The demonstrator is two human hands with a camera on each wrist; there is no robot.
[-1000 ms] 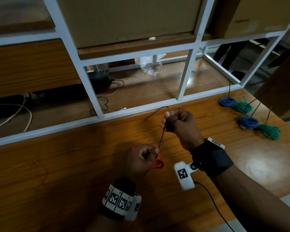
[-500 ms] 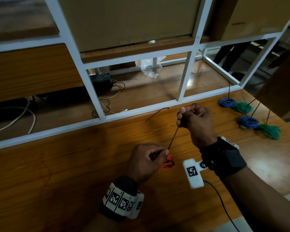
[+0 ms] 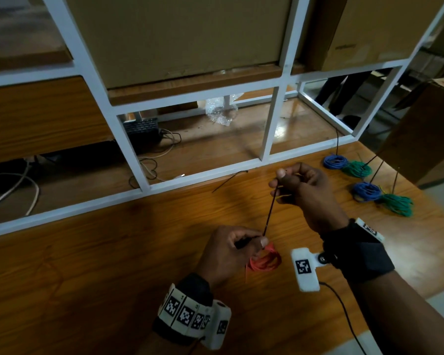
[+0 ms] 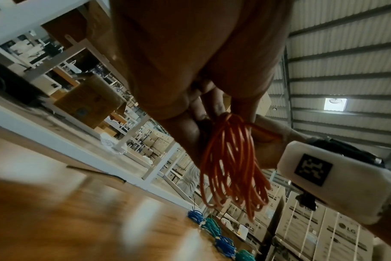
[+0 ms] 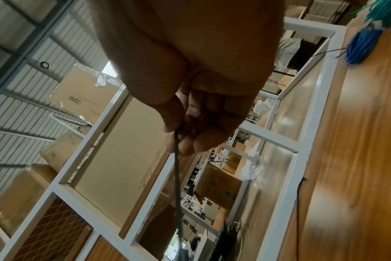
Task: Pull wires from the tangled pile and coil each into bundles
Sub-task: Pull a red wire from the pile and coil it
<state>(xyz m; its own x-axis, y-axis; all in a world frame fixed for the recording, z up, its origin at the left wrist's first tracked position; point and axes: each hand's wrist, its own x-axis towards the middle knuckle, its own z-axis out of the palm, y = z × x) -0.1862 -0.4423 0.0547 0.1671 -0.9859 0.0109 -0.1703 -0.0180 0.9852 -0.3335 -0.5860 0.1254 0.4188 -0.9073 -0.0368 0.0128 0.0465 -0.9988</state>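
My left hand (image 3: pixel 244 243) grips a small coil of orange wire (image 3: pixel 264 261) just above the wooden table (image 3: pixel 87 278); the loops hang below the fingers (image 4: pixel 232 169). A thin black tie (image 3: pixel 269 213) runs taut from that coil up to my right hand (image 3: pixel 282 180), which pinches its upper end between thumb and fingers (image 5: pixel 181 139). Four finished bundles lie at the table's far right: a blue one (image 3: pixel 334 161), a green one (image 3: pixel 356 169), a second blue (image 3: pixel 367 191) and a second green (image 3: pixel 397 204), each with a black tie sticking up.
A loose black tie (image 3: pixel 228 180) lies on the table near the white metal frame (image 3: pixel 139 185). Behind the frame are cables, a black adapter (image 3: pixel 142 130) and crumpled plastic (image 3: pixel 221 111). Cardboard boxes (image 3: pixel 180 34) stand above. The table's edge runs at the lower right.
My right hand has pulled the black tie up and to the right, away from the left hand, so more tie shows between them. The orange coil stays in my left hand.
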